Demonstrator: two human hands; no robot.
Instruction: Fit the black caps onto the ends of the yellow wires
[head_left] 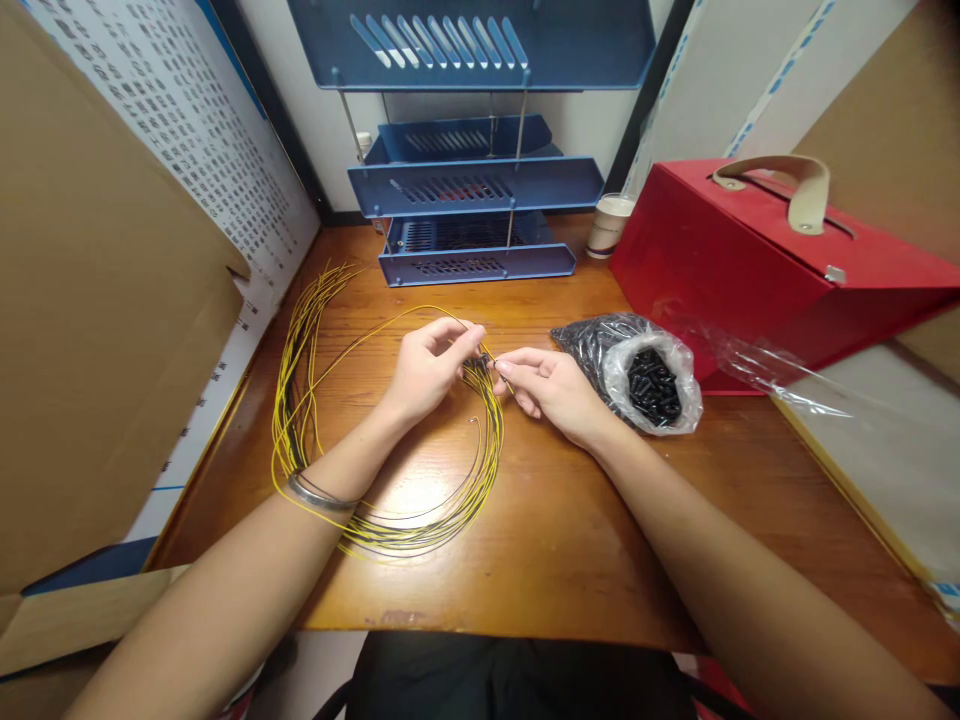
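Observation:
A loose coil of thin yellow and black wires lies on the wooden table in front of me. Above its right side, my left hand pinches a wire between thumb and fingers. Close by, my right hand is closed on a wire end with a small dark piece at the fingertips, too small to make out well. To the right of that hand sits a clear plastic bag, its mouth rolled open, full of small black sleeve-like pieces. A metal bangle circles my left wrist, over part of the coil.
A blue tiered file tray stands at the back, with a paper cup beside it. At the right is a red box with a beige handle. Cardboard walls the left side. The table's front edge is near my lap.

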